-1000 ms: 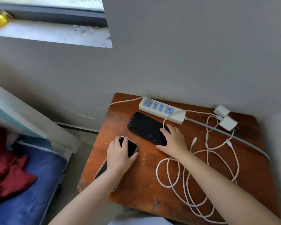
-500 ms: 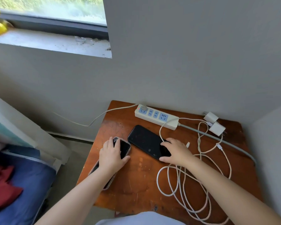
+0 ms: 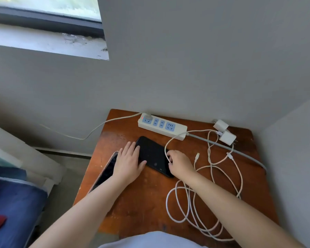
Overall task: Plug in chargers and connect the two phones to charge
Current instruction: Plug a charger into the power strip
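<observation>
A black phone (image 3: 153, 154) lies face up in the middle of the wooden table (image 3: 141, 203). My left hand (image 3: 129, 163) rests flat with spread fingers on its left end and covers part of a second, pink-edged phone (image 3: 106, 173) at the table's left edge. My right hand (image 3: 179, 162) curls its fingers around the black phone's right end, with a white cable passing under them. A white power strip (image 3: 162, 126) lies at the back. Two white chargers (image 3: 220, 125) (image 3: 227, 137) sit unplugged at the back right. Their tangled cables (image 3: 204, 203) have loose connector ends (image 3: 197, 155) (image 3: 230, 155).
The table stands in a corner, with walls behind and to the right. The strip's grey cord (image 3: 240, 151) runs right across the table and a thin lead (image 3: 97, 129) hangs off to the left. A bed with blue bedding (image 3: 13, 203) is at the lower left.
My left hand has moved right, off the pink-edged phone and onto the black phone's left end. My right hand stays at the black phone's right end. The camera has shifted.
</observation>
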